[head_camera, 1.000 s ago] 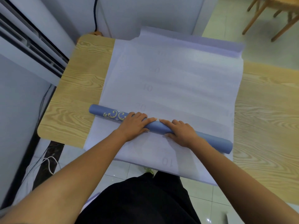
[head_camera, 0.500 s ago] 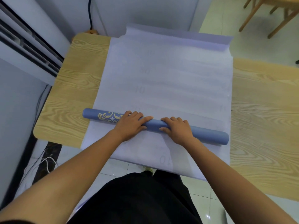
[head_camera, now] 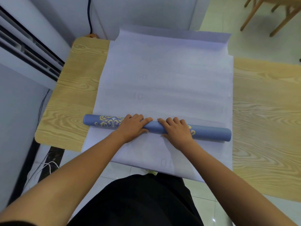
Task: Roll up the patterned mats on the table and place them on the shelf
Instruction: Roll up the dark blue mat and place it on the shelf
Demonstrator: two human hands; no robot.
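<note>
My left hand and right hand, curled over the blue roll, have pushed it farther; most of the mat remains flat.

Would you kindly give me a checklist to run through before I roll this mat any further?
1. Grip on the blue roll: left hand and right hand both curl over its middle: ok.
2. Roll square to the flat sheet: its left end juts past the sheet's edge over the bare table: not ok.
3. Path ahead: nothing lies on the sheet: ok.
4. Sheet's far end: runs past the table's edge: cannot tell if free.
5. Shelf: out of view: cannot tell.
</note>
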